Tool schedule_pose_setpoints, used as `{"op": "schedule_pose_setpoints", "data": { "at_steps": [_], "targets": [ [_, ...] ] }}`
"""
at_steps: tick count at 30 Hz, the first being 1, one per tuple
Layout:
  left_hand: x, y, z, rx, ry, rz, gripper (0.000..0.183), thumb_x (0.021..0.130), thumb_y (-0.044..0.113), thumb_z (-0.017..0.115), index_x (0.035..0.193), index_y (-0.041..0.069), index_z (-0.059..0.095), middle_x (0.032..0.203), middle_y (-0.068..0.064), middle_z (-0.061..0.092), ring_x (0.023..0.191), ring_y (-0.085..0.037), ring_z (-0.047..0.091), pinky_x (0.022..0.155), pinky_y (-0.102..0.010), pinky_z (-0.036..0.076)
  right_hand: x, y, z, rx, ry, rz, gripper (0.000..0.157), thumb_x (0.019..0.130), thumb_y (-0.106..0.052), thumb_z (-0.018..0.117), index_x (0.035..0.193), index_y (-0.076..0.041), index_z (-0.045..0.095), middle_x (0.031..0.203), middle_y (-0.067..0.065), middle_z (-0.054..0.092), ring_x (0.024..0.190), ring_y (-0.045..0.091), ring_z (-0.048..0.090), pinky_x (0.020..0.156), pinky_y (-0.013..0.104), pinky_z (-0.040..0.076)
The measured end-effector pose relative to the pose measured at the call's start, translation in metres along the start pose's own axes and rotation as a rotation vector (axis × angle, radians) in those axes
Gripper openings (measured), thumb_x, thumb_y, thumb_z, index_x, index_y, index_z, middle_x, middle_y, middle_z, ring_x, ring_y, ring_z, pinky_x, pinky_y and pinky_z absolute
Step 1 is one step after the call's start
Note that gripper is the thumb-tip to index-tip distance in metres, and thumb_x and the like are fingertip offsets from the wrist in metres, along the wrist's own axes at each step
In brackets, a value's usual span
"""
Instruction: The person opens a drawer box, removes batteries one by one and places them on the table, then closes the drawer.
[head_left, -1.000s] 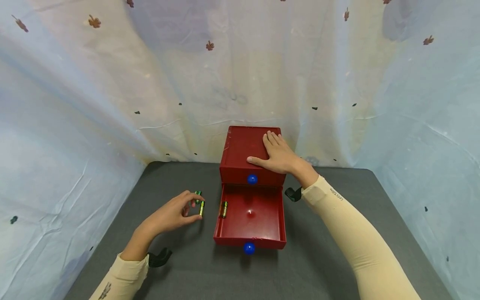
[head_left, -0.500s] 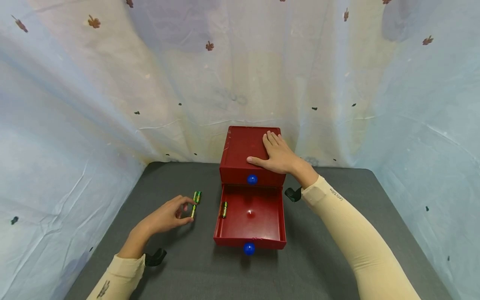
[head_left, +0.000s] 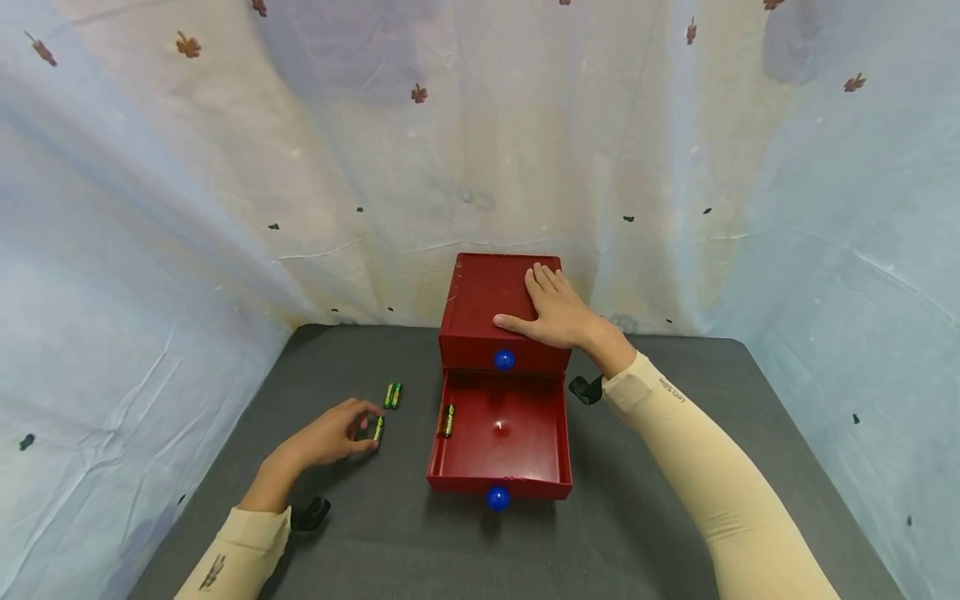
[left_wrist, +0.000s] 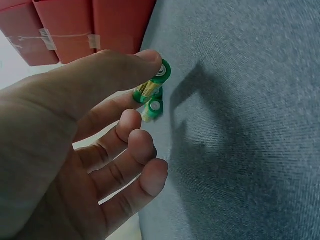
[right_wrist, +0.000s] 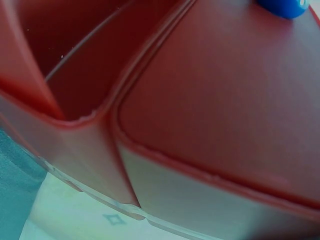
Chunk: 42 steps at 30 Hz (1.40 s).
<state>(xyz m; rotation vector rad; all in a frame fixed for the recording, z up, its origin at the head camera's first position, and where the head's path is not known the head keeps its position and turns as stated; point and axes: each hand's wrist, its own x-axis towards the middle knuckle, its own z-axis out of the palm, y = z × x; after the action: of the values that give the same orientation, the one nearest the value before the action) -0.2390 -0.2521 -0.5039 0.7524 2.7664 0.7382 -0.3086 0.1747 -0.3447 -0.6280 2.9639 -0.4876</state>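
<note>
My left hand (head_left: 322,437) pinches a green and gold battery (head_left: 378,430) end to end between thumb and index finger; its other fingers are loosely bent in the left wrist view. The held battery (left_wrist: 148,86) appears just above the grey cloth there. Beyond it, a pair of similar batteries (head_left: 393,396) lies side by side on the table. One more battery (head_left: 447,421) is inside the pulled-out lower drawer (head_left: 517,450), along its left wall. My right hand (head_left: 558,312) rests flat, fingers spread, on top of the red drawer box (head_left: 487,287).
The upper drawer with its blue knob (head_left: 504,359) is closed. Another blue knob (head_left: 498,498) sticks out from the lower drawer's front. Grey cloth covers the table (head_left: 360,542). A pale patterned curtain (head_left: 480,150) hangs behind and at both sides.
My left hand has moved left and slightly nearer to me with the battery, away from the drawer, uncovering the pair of batteries. The right hand has stayed on the box.
</note>
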Motion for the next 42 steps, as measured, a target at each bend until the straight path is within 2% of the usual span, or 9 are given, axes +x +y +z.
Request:
{"op": "schedule_pose_setpoints", "data": {
  "at_steps": [16,31,42],
  "targets": [
    [0.0026,-0.0034,0.0041,-0.015,-0.035,-0.031,0.044,0.098,0.022,0.083,0.135,0.006,0.064,0.100,-0.001,0.053,0.077,-0.007,0.047,0.069,-0.029,0.043,0.0008,0.0038,0.0028,0.003,0.004,0.004,0.111,0.100,-0.075,0.047,0.170,0.000,0.005,0.179,0.019,0.000,0.167,0.035,-0.004,0.132,0.049,-0.004],
    [0.0043,-0.0095,0.0077,-0.025,-0.042,-0.049,0.046,0.099,0.025,0.082,0.137,0.008,0.064,0.101,0.000,0.052,0.079,-0.009,0.047,0.070,-0.029,0.042,0.0010,0.0035,0.0016,0.002,0.000,-0.004,0.112,0.101,-0.075,0.049,0.170,0.000,0.004,0.179,0.019,-0.002,0.166,0.035,-0.006,0.132,0.048,-0.006],
    [0.0047,-0.0082,0.0061,-0.036,-0.034,-0.051,0.048,0.099,0.026,0.081,0.139,0.007,0.063,0.101,-0.001,0.051,0.080,-0.009,0.048,0.071,-0.029,0.042,0.0016,0.0036,0.0017,0.005,0.005,-0.005,0.112,0.100,-0.075,0.049,0.171,0.000,0.005,0.179,0.019,-0.001,0.167,0.035,-0.005,0.132,0.049,-0.005]
  ]
}}
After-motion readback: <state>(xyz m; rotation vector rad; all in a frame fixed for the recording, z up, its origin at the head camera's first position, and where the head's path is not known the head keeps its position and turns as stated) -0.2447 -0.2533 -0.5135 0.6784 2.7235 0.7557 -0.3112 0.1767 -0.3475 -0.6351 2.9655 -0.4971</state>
